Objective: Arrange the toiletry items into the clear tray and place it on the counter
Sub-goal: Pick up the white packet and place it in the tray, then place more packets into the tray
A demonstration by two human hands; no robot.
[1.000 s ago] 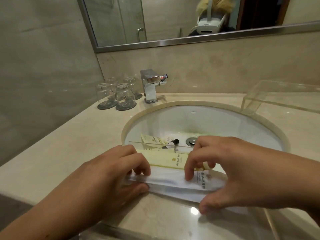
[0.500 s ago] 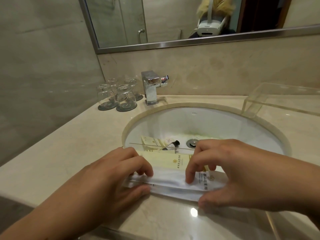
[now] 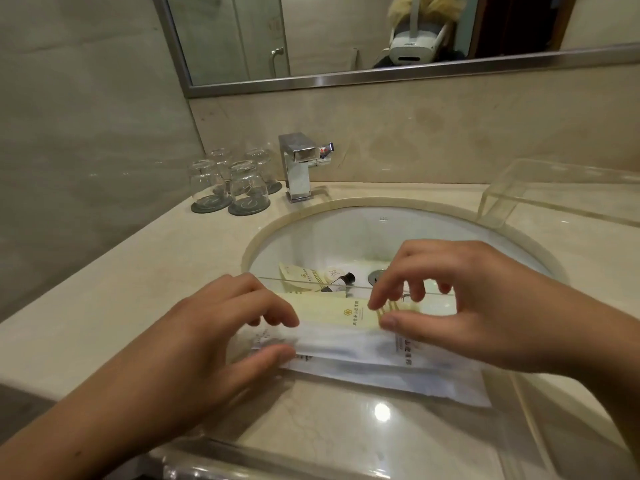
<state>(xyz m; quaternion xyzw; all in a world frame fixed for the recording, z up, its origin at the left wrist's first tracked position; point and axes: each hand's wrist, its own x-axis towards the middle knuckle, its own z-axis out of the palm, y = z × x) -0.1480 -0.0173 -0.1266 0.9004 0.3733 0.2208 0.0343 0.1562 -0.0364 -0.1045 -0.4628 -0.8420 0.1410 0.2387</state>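
Right hand (image 3: 485,306) has risen off the white sachets (image 3: 346,344); thumb and forefinger now pinch the yellow sachet (image 3: 332,311). Left hand (image 3: 194,341) fingers clamp the white sachets, inside the clear tray (image 3: 221,457). Squaring-up, probably.

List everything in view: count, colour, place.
Sink: one, white, centre.
Faucet: one, chrome, behind sink.
Glasses: four, clear, upturned on dark coasters, left of faucet.
Clear tray: one, across sink's near rim.
Clear box: one, back right.
Yellow packet: one, in tray.
White packets: two, overlapping, tray's near side.
Cream packet, round disc, black-capped bottle: one each, by tray's far wall.
Mirror: one, steel-framed, on wall.
Left hand: holds white packets.
Right hand: pinches yellow packet.
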